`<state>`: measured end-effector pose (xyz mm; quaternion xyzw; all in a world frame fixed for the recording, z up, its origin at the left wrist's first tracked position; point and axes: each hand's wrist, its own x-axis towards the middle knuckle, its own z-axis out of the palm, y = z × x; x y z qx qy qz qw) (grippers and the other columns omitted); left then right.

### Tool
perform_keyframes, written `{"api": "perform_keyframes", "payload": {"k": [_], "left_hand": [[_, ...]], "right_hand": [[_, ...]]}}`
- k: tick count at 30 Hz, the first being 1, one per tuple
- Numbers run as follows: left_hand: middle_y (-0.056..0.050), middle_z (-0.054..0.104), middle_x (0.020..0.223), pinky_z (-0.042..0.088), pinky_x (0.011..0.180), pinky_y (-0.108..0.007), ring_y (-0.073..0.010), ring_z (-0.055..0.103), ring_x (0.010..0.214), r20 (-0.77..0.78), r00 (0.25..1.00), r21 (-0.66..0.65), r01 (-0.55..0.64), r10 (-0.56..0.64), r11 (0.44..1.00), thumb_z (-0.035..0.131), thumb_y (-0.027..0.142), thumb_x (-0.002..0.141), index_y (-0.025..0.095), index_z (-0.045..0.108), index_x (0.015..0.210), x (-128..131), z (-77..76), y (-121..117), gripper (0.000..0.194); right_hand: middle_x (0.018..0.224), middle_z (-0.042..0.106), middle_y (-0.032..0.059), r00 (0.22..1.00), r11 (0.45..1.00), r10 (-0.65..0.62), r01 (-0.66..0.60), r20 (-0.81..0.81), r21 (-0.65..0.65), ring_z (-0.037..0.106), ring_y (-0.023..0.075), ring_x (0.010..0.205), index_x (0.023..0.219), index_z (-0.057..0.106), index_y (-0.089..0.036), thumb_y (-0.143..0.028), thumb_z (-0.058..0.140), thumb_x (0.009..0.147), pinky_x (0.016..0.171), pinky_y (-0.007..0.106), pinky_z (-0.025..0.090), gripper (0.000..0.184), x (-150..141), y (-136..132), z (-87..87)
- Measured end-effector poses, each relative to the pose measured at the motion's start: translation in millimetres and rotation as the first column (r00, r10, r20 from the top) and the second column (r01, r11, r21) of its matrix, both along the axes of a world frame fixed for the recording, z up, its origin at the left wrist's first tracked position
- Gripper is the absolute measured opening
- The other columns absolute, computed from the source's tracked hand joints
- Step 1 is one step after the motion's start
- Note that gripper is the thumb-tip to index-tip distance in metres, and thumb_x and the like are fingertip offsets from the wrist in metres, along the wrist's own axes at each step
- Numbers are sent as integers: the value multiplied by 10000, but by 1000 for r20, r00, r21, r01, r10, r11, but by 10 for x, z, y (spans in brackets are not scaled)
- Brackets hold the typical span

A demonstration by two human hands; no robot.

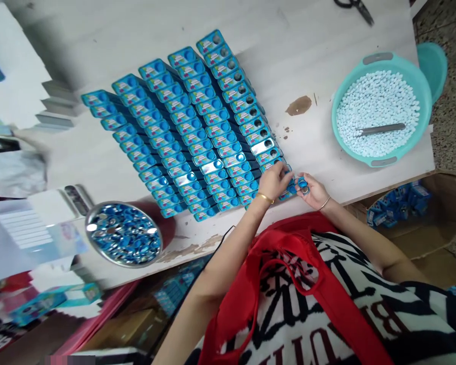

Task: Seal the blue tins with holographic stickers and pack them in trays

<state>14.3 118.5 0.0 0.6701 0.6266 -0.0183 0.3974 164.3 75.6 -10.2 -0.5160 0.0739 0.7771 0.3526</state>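
Note:
My left hand (274,180), a gold bangle at its wrist, bends its fingers over the near end of the rightmost row of small blue tins (260,137). Its fingertips come together there, and whatever is between them is hidden. Just right of it, my right hand (313,191) holds small round blue caps (303,184) in its fingers. Most tins in the rightmost row show a dark round hole on top. The rows to the left (192,137) have blue caps over that spot. A few tops shine silver in the light.
A steel bowl (157,249) full of blue and silver caps stands left. At right, a turquoise basin (338,137) holds white pellets and a dark flat stick (383,130). Scissors (359,7) lie at the far edge. A carton (444,203) with blue packs sits below the table's right edge.

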Motion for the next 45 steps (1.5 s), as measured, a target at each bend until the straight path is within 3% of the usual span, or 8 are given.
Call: {"api": "perform_keyframes", "payload": {"k": [4, 14, 20, 26, 31, 36, 41, 45], "left_hand": [[-64, 608, 965, 490, 863, -305, -194, 584, 909, 295, 952, 145, 37, -79, 989, 593, 189, 839, 198, 614, 913, 91, 80, -280, 77], [-20, 646, 832, 476, 748, -254, -150, 580, 757, 57, 917, 70, -399, 396, 914, 554, 224, 882, 200, 590, 912, -186, -124, 100, 53], [-82, 734, 966, 486, 820, -336, -267, 675, 986, -371, 919, -143, -195, 130, 970, 650, 414, 868, 219, 694, 872, -186, -189, 509, 200], [-153, 735, 1067, 493, 845, -386, -344, 672, 1070, -452, 892, -212, -114, 6, 971, 641, 547, 878, 206, 716, 865, -212, -156, 602, 350], [-61, 690, 865, 485, 766, -313, -208, 640, 815, 20, 988, -45, -152, 153, 987, 654, 346, 876, 191, 673, 954, -172, -99, 271, 175], [-4, 635, 831, 475, 739, -267, -132, 543, 717, 428, 882, -17, -211, 198, 977, 664, 219, 802, 188, 626, 834, -119, -63, -80, 59], [19, 581, 716, 456, 678, -250, -134, 535, 666, 238, 869, 12, -450, 435, 893, 614, 199, 839, 199, 587, 826, -252, -151, 228, 30], [-28, 657, 773, 468, 747, -287, -192, 630, 794, -139, 927, 3, -352, 349, 936, 683, 268, 825, 202, 600, 756, -319, -225, 649, 126]], "right_hand": [[694, 562, -57, 1000, 999, 7, -8, 21, 38, 489, 82, 555, 861, 525, -225, -334, 519, 997, 495, 189, 367, 173, -111, -28, -4], [700, 599, -37, 999, 1000, 3, -3, -47, 7, 494, 80, 538, 873, 557, -210, -357, 565, 962, 439, 185, 334, 172, -88, 80, -24], [715, 632, -32, 998, 999, 14, -12, -60, 38, 559, 88, 558, 898, 594, -199, -286, 659, 888, 455, 185, 378, 109, -36, 110, -40], [614, 541, -84, 999, 1000, 3, -3, -38, 12, 517, 62, 514, 779, 518, -216, -385, 814, 808, 471, 170, 407, 342, -104, 154, -35], [606, 547, -87, 999, 997, -11, 14, -38, 71, 494, 51, 506, 733, 482, -213, -468, 823, 790, 462, 165, 389, 429, -150, 176, -9], [676, 615, -83, 999, 994, 24, -27, 32, 109, 521, 39, 520, 812, 531, -208, -537, 822, 763, 477, 161, 396, 442, -283, 168, 2], [613, 631, -68, 986, 980, 97, -118, 132, 157, 452, 48, 411, 841, 489, -226, -746, 738, 721, 394, 183, 246, 589, -381, 232, -37], [522, 586, -65, 970, 963, 133, -175, 204, 203, 351, 48, 336, 816, 525, -219, -868, 626, 705, 364, 210, 185, 666, -299, 290, -82]]}}
